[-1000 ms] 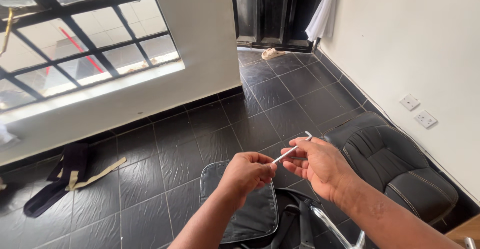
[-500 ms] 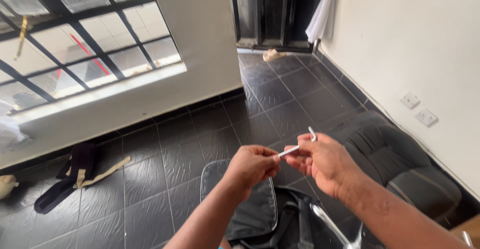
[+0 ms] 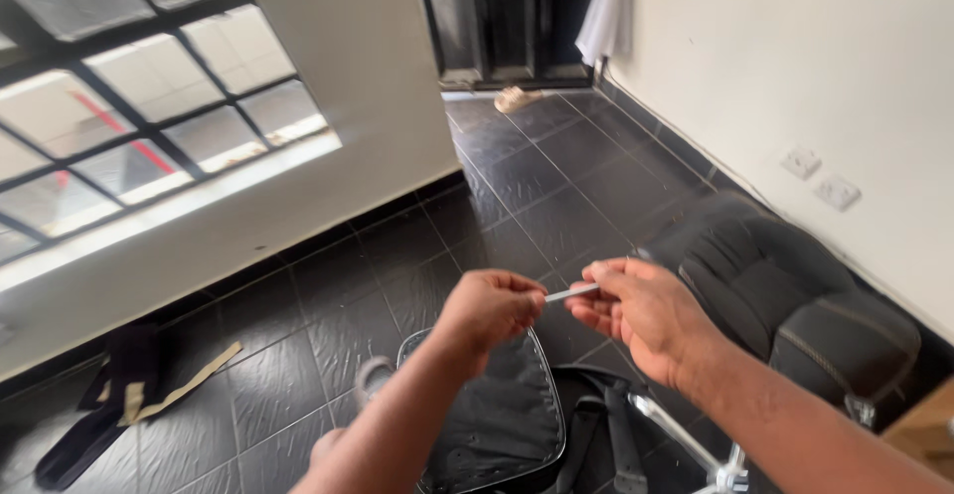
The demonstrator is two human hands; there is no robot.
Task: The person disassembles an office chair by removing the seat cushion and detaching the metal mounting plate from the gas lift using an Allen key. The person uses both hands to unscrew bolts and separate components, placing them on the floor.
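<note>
Item: thin metal key (image 3: 573, 293), held in the air above the black chair parts. My left hand (image 3: 487, 310) pinches one end, my right hand (image 3: 636, 315) the other. Judged light, stiff, smooth, likely slippery; grip near its ends.

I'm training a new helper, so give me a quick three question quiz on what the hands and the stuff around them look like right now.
1. True or false: both hands grip the thin metal rod.
2. What lies on the floor right of the right hand? A) chair cushion B) bucket C) ladder
3. Fill in: the floor tiles are ___ in colour.

Key:
1. True; the left hand pinches one end, the right hand the other.
2. A, the black chair cushion.
3. Black.
</note>
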